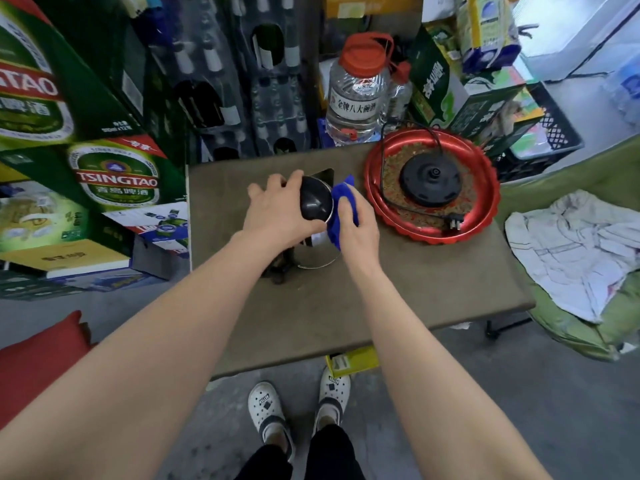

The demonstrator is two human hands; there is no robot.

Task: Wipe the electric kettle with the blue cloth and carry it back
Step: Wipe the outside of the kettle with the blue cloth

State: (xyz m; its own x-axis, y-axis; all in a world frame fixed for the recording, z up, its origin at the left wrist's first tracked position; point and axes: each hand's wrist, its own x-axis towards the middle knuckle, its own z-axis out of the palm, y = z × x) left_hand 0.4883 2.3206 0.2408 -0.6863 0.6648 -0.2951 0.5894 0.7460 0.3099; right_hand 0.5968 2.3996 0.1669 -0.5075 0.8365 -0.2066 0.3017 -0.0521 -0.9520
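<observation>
Centrally, the tabletop [398, 289] carries a red tray [485, 206] holding the black kettle base [431, 180]. Just left of the tray stands the electric kettle [317, 202]; the left hand [277, 211] grasps its lid area, while the right hand [356, 228] presses the blue cloth [343, 197] against its side.

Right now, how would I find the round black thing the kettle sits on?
Look at the brown table and find the big red tray with the wavy rim at its far right end. In the tray's middle lies the kettle base, a flat black disc. Unlike anything nearby, it has a small knob in its centre and a black cord trailing to a plug.
</observation>
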